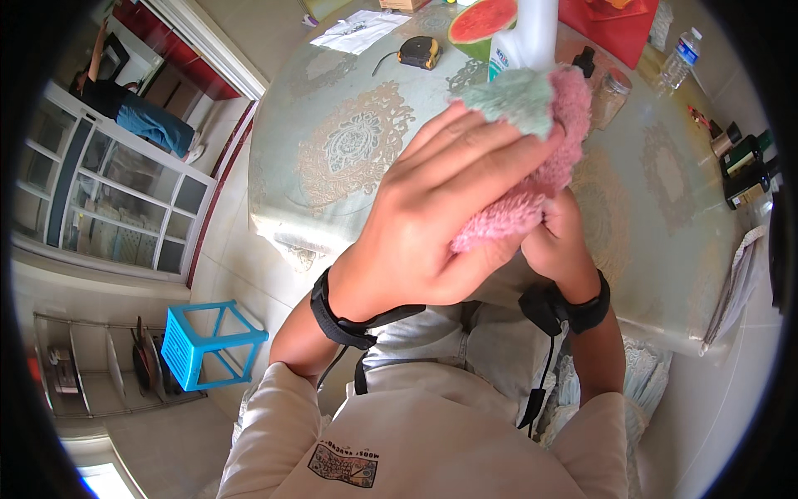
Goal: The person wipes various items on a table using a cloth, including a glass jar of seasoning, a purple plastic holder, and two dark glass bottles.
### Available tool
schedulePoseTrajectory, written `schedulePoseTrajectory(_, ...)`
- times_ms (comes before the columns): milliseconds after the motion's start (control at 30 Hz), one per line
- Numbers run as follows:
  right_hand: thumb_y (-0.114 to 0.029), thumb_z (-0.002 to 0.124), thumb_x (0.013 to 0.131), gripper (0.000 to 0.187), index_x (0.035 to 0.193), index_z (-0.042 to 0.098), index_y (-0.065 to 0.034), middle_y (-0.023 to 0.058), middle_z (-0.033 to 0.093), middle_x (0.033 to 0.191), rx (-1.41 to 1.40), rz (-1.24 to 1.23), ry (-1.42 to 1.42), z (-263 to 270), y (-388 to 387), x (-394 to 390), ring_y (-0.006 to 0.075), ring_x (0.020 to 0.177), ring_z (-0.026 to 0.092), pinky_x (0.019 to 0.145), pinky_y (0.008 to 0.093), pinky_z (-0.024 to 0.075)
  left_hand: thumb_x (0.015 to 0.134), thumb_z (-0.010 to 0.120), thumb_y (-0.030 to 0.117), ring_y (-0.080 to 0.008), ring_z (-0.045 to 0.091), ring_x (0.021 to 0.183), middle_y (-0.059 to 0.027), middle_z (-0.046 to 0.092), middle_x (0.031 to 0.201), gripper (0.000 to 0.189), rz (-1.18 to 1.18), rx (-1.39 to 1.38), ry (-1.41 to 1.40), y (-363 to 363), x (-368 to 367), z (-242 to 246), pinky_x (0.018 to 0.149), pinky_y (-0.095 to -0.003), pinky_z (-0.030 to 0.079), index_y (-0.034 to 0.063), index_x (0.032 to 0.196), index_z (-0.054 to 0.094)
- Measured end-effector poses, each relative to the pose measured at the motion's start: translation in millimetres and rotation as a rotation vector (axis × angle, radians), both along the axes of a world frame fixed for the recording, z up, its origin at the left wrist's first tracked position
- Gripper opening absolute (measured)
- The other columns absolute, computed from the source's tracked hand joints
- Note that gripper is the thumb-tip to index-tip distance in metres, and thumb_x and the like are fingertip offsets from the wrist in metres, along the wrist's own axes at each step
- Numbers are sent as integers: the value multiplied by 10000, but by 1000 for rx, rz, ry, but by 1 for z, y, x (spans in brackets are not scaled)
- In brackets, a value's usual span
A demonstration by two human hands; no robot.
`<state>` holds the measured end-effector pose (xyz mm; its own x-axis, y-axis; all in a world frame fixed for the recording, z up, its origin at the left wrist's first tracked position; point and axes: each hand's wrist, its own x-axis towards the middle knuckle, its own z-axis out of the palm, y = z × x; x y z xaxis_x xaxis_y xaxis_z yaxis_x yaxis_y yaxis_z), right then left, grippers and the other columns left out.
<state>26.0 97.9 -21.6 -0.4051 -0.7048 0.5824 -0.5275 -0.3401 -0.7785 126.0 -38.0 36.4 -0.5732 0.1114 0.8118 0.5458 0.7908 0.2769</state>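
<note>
A fluffy cloth, pink (564, 125) with a pale green side, is bunched up in front of me above the table. My left hand (436, 193) wraps around it from the left, fingers laid over the top and thumb underneath. Behind and to the right, my right hand (555, 237) is curled against the cloth's lower edge; most of its fingers are hidden. Whether anything is wrapped inside the cloth cannot be seen. Just beyond it is a white plastic bottle (530, 31) with a label, its lower part covered by the cloth.
The table has a patterned cover (349, 143). On it are a tape measure (421, 52), a cut watermelon (480, 25), a white sheet (361, 31), a glass jar (611, 96), a water bottle (681, 59) and dark bottles (745, 174). A blue stool (209, 346) stands left; a person (134, 112) is beyond the doorway.
</note>
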Motion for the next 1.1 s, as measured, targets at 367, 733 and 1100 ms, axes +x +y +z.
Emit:
schedulePoseTrajectory(367,-124,555,881,188,998,538,22,38,584,860,91,140,-259,5,1,-5,78,771,530,692,232,433,750,558,29,-222,437,528,-105,519,619,88,-92,299,329,-14,-27,-22,498,-286,363,-26,681,551)
schedulePoseTrajectory(733,-151,572,867,175,955,563,0,85,608,753,92,144,-72,-7,-9,-5,151,651,554,606,263,429,857,496,156,-108,404,459,-46,480,505,374,-205,592,-41,-15,-15,-16,450,-259,336,-40,539,468)
schedulePoseTrajectory(1100,-179,582,853,187,912,573,-3,97,599,721,115,122,-160,-9,-9,-8,156,625,535,585,271,419,849,436,214,-130,366,490,-68,417,506,386,-38,558,47,-7,-19,-25,476,-265,258,-13,536,424)
